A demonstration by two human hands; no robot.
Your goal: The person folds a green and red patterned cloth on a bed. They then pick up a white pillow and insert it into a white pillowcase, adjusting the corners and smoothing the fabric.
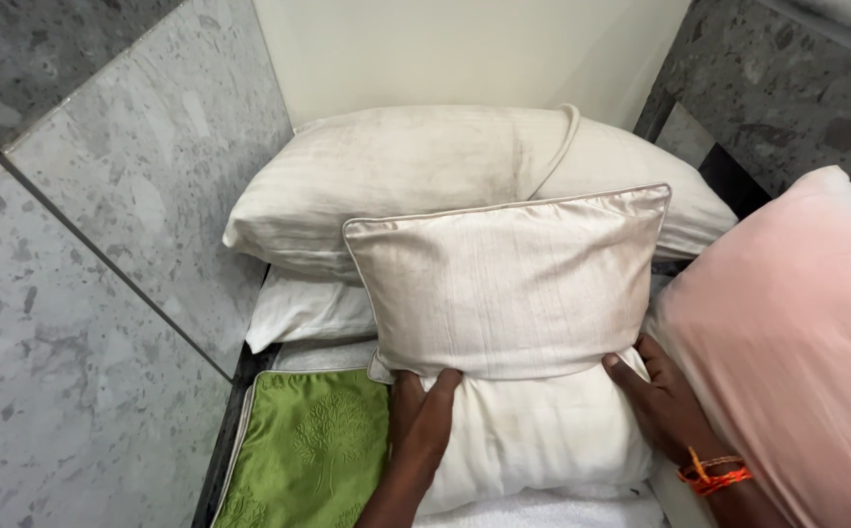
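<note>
A small cream satin cushion (508,279) with piped edges stands upright in the middle of the head view. My left hand (422,420) grips its lower left corner. At the lower right corner my right hand (662,401) holds the cushion's edge; an orange thread band is on that wrist. The cushion rests on a white pillow (533,430) and leans against a large off-white pillow (425,176) behind it.
A green embroidered cushion (308,450) lies flat at the lower left. A pink pillow (797,342) fills the right side. Another white pillow (308,308) sits under the large one. Grey speckled stone walls (83,244) flank both sides.
</note>
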